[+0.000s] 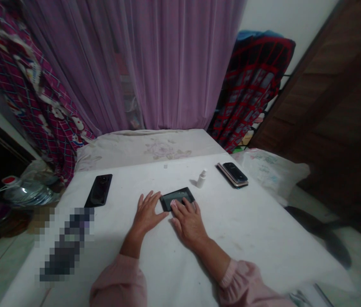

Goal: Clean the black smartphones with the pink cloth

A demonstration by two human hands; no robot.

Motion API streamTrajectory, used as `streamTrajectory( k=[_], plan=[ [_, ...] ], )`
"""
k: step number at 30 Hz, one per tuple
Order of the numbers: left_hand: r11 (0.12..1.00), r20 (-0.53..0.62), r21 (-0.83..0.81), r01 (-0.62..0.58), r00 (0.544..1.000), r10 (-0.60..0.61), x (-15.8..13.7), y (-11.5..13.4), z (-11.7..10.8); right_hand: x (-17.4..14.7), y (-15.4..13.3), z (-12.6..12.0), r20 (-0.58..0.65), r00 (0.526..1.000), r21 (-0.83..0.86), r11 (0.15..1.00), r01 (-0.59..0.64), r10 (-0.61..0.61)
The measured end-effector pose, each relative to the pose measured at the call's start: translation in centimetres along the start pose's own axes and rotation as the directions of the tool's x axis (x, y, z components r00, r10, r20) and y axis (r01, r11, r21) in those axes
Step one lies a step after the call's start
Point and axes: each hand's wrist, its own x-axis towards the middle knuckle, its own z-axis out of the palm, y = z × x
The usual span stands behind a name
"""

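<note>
A dark smartphone point(169, 199) lies screen up on the white tabletop, turned slightly. My right hand point(189, 221) rests over its right half. Under those fingers a small pink-and-white cloth point(174, 204) is pressed against the glass; most of it is hidden. My left hand point(148, 213) is open at the phone's left end, thumb and fingers apart around that corner. Beyond the phone, to the right, stands a small white spray bottle point(201, 179).
Several stacked phones point(234, 174) lie at the right back of the table point(250, 238). A black phone point(99, 189) lies at the left, near a blurred-out patch point(67, 245). Purple curtains point(174, 64) hang behind. A large water bottle point(28, 192) is beyond the left edge.
</note>
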Motion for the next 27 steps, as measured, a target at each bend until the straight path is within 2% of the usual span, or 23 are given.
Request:
streamTrajectory(
  k=[4,9,11,18,22,27],
  plan=[
    [1.0,0.006,0.01,0.0,1.0,0.0,-0.1,0.0,-0.1,-0.4,-0.9,-0.2,0.043,0.997,0.04,0.997,0.07,-0.071],
    [1.0,-0.003,0.008,-0.008,1.0,0.008,0.0,-0.1,0.0,-0.3,2.8,-1.2,0.018,0.998,-0.046,0.997,-0.064,0.065],
    [1.0,0.006,0.004,-0.012,1.0,0.012,0.1,-0.2,0.1,0.6,4.1,-1.6,0.01,0.995,-0.057,0.994,-0.096,0.096],
    [0.999,0.027,0.004,-0.031,0.999,0.031,0.2,-1.0,0.2,4.5,5.5,-1.5,0.025,0.999,0.017,1.0,-0.024,0.023],
    [1.0,-0.037,0.013,0.006,0.999,-0.005,0.4,-1.2,0.5,2.8,5.0,-1.5,-0.007,1.0,0.043,0.999,0.002,-0.001],
    [0.994,-0.176,0.047,0.096,0.981,-0.086,0.7,-0.4,0.8,-1.4,2.3,-1.8,-0.03,1.0,0.087,0.996,0.008,-0.006]
  ],
)
